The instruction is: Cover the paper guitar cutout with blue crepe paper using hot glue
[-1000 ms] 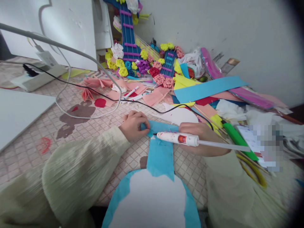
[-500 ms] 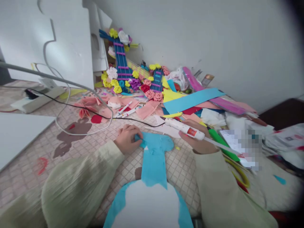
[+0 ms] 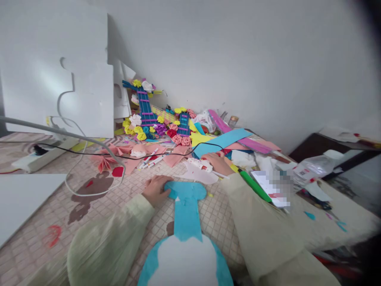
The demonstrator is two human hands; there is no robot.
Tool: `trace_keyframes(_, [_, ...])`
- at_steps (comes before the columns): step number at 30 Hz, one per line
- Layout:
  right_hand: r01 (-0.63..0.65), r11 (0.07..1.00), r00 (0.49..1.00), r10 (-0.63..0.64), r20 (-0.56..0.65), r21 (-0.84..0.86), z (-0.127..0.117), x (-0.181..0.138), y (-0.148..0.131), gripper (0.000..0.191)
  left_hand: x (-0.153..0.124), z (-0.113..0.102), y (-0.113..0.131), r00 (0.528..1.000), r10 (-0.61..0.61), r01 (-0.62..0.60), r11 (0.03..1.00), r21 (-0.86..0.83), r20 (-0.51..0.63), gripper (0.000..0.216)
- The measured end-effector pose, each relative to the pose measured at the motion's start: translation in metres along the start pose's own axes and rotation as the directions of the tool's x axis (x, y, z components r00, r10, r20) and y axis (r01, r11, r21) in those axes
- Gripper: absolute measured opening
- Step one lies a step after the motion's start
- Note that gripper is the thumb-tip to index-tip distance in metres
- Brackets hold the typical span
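My left hand [image 3: 156,190] pinches head edge of blue cutout [image 3: 187,212] before me; right hand [image 3: 219,163] at glue gun [image 3: 200,164] over white scrap [image 3: 195,176], grip unclear. Gluing, I judge; next calls for pressing edge down.

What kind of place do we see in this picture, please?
Most likely a craft workspace, though whether home or classroom I cannot tell. The glue gun, the blue-and-white guitar-shaped cutout and the yellow paper flowers suggest it.
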State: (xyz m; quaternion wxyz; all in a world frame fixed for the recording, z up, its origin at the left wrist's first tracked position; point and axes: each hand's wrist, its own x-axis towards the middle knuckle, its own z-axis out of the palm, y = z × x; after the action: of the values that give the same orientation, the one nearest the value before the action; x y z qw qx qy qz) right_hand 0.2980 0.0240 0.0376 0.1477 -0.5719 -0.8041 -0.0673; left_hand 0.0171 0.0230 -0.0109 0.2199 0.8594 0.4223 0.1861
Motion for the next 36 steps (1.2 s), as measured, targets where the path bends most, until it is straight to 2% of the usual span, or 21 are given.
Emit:
trace_keyframes(4, [0.049, 0.993, 0.992, -0.037, 0.119, -0.104, 0.008, 0.006, 0.011, 0.030, -0.001, -0.001, 0.001, 1.000, 0.002, -0.002, 1.000, 0.003, 0.016, 0.035])
trace_keyframes(9, [0.101, 0.981, 0.977, -0.067, 0.201, -0.165, 0.014, -0.002, 0.020, 0.040, -0.002, 0.000, 0.002, 1.000, 0.004, -0.004, 1.000, 0.026, 0.002, 0.034])
trace_keyframes(12, [0.136, 0.979, 0.963, -0.095, 0.251, -0.151, 0.007, -0.006, 0.029, 0.049, -0.001, 0.001, 0.000, 1.000, 0.018, -0.018, 0.999, 0.027, 0.014, 0.034])
trace_keyframes(14, [0.132, 0.982, 0.956, -0.089, 0.279, -0.138, -0.002, -0.009, 0.037, 0.048, 0.000, 0.001, -0.002, 0.999, 0.039, -0.039, 0.999, 0.026, 0.021, 0.034])
trace_keyframes(17, [0.056, 0.989, 0.960, -0.015, 0.279, -0.138, -0.023, -0.023, 0.049, 0.038, 0.000, 0.002, -0.004, 1.000, 0.022, -0.023, 0.998, 0.052, 0.010, 0.034])
trace_keyframes(21, [-0.123, 0.980, 0.950, 0.163, 0.266, -0.159, -0.046, -0.064, 0.052, 0.026, 0.000, 0.001, -0.006, 0.999, 0.046, -0.046, 0.997, 0.056, 0.006, 0.033])
trace_keyframes(27, [-0.296, 0.940, 0.896, 0.335, 0.291, -0.169, -0.041, -0.124, 0.050, 0.016, 0.002, 0.005, -0.012, 0.998, 0.058, -0.058, 0.998, 0.023, -0.004, 0.033])
trace_keyframes(30, [-0.353, 0.918, 0.887, 0.389, 0.248, -0.179, -0.036, -0.131, 0.053, 0.013, 0.003, 0.006, -0.015, 0.999, 0.051, -0.051, 0.999, 0.001, -0.008, 0.033])
trace_keyframes(33, [-0.404, 0.898, 0.886, 0.431, 0.169, -0.173, -0.043, -0.128, 0.051, 0.015, 0.002, 0.006, -0.013, 0.998, 0.058, -0.058, 0.998, -0.006, 0.008, 0.033])
trace_keyframes(36, [-0.433, 0.892, 0.889, 0.446, 0.103, -0.128, -0.054, -0.122, 0.031, 0.023, 0.001, 0.004, -0.009, 0.999, 0.038, -0.038, 0.999, 0.007, 0.003, 0.034])
